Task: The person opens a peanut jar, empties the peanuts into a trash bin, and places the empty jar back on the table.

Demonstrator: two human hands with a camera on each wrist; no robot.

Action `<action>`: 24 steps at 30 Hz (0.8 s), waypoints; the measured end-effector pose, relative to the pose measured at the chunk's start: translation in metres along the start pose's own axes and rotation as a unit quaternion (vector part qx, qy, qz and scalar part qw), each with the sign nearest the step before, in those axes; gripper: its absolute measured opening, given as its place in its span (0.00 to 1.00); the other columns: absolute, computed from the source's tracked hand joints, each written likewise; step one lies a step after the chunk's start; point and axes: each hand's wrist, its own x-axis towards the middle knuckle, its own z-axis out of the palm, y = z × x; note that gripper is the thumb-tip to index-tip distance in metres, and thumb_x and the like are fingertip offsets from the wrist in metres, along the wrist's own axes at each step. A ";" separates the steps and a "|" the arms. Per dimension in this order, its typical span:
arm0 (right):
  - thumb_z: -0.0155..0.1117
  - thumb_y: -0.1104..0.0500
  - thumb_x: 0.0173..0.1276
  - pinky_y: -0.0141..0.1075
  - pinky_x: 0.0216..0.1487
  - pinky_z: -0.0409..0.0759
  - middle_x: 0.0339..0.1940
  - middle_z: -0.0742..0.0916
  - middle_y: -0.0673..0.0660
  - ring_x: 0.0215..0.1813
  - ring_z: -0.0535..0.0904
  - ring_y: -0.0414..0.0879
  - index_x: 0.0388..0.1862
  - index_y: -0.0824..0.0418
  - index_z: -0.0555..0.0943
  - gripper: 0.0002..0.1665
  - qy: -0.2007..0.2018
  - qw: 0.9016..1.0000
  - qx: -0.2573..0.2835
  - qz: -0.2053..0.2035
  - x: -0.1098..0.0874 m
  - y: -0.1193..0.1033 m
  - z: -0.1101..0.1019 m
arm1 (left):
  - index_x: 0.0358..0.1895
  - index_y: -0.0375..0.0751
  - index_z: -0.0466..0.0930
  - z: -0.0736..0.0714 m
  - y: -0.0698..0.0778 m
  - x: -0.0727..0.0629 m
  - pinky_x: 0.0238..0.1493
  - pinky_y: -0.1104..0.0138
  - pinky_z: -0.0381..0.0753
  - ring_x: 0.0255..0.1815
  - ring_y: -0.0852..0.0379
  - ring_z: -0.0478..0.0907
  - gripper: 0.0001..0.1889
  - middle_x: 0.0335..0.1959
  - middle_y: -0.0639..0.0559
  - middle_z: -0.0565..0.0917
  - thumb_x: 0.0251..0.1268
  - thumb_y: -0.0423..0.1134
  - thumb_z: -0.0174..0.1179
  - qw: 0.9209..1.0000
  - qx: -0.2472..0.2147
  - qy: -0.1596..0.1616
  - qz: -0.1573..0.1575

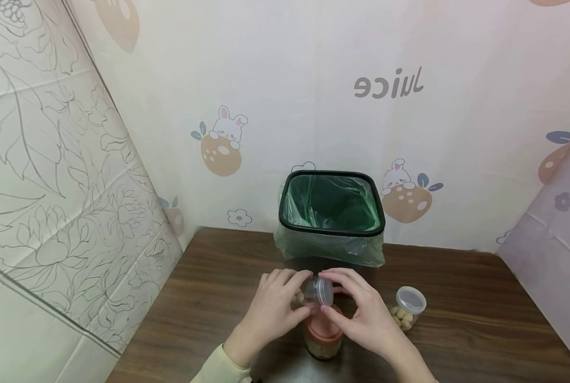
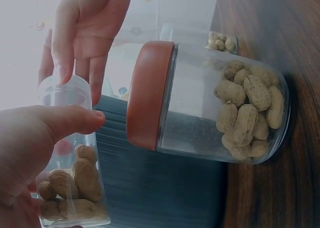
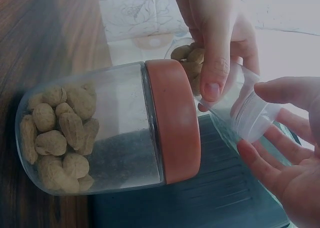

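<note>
Head: small jar tilts between left hand and right hand

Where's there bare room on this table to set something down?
The table looks bare between the left hand and the floral backdrop, and right of the small standing jar. The middle is crowded: right hand, held jar, orange-lidded jar, bin behind.

I saw the left hand curled, thumb across from its fingers; close before it, the right hand had thumb and fingertips bent in a pinch, both wrists angled inward.
</note>
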 end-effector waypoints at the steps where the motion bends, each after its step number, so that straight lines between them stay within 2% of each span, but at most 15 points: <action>1: 0.85 0.65 0.64 0.31 0.61 0.84 0.68 0.83 0.48 0.60 0.86 0.43 0.71 0.51 0.82 0.37 0.001 1.000 0.000 -0.002 0.000 0.000 0.000 | 0.69 0.53 0.81 0.000 0.000 0.000 0.49 0.57 0.77 0.54 0.53 0.82 0.36 0.54 0.54 0.86 0.57 0.49 0.85 1.000 -0.001 0.000 0.000; 9: 0.85 0.70 0.59 0.25 0.63 0.80 0.68 0.83 0.46 0.62 0.85 0.45 0.71 0.50 0.82 0.42 0.010 1.000 -0.002 -0.017 0.000 0.000 0.000 | 0.69 0.53 0.81 0.000 0.000 0.000 0.48 0.57 0.77 0.53 0.53 0.82 0.36 0.53 0.54 0.86 0.57 0.49 0.85 1.000 -0.001 0.001 0.000; 16: 0.85 0.70 0.60 0.30 0.63 0.82 0.69 0.83 0.47 0.64 0.85 0.44 0.71 0.50 0.81 0.41 0.007 1.000 -0.002 -0.019 -0.001 0.001 -0.001 | 0.69 0.53 0.81 -0.002 0.001 0.001 0.48 0.57 0.77 0.54 0.53 0.82 0.36 0.54 0.54 0.86 0.56 0.48 0.85 1.000 -0.005 0.002 0.001; 24: 0.85 0.68 0.61 0.28 0.65 0.80 0.69 0.83 0.48 0.64 0.86 0.46 0.71 0.50 0.81 0.41 0.013 0.999 -0.024 -0.028 -0.002 0.001 -0.005 | 0.69 0.54 0.81 -0.001 0.000 0.000 0.47 0.58 0.76 0.53 0.53 0.82 0.37 0.54 0.54 0.86 0.55 0.49 0.86 1.000 0.000 0.006 0.000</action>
